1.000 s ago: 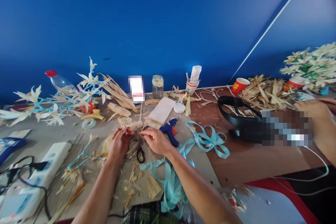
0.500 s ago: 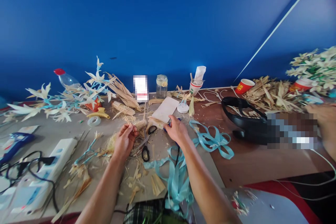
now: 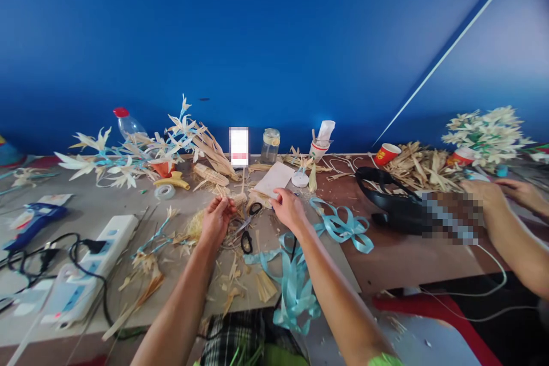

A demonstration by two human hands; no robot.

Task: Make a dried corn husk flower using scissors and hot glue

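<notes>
Left hand (image 3: 218,220): fingers drawn together in a narrow pinch; whether a scrap is gripped cannot be told. Right hand (image 3: 292,209): fingers half curled, palm down; what is held, if anything, is hidden under it. A black cord (image 3: 294,249) is seen below the right wrist.

A corn cob (image 3: 240,199) is placed just beyond the left fingertips, partly covered by them; contact can't be confirmed. Scissors (image 3: 245,225) are laid on the table between the hands, nearer the left, handle rings spread. A white sheet of paper (image 3: 274,179) is positioned at the right fingertips, lower edge overlapped by them in view; contact unclear.

Obstructions: the gap between the hands is occupied by the scissors and husk scraps (image 3: 266,286). Blue ribbon (image 3: 295,291) is heaped next to the right forearm, and more is looped to its right.

Behind the paper: a white round base (image 3: 299,179), a jar (image 3: 270,151) and a cup (image 3: 318,150) are lined up toward the wall. Left side: a flower branch (image 3: 124,174), a tape roll (image 3: 164,192), a power strip (image 3: 98,266) and a blue glue gun (image 3: 36,224) are set out. Far right: a black headset (image 3: 377,183) is parked near another person's hand (image 3: 480,197).
</notes>
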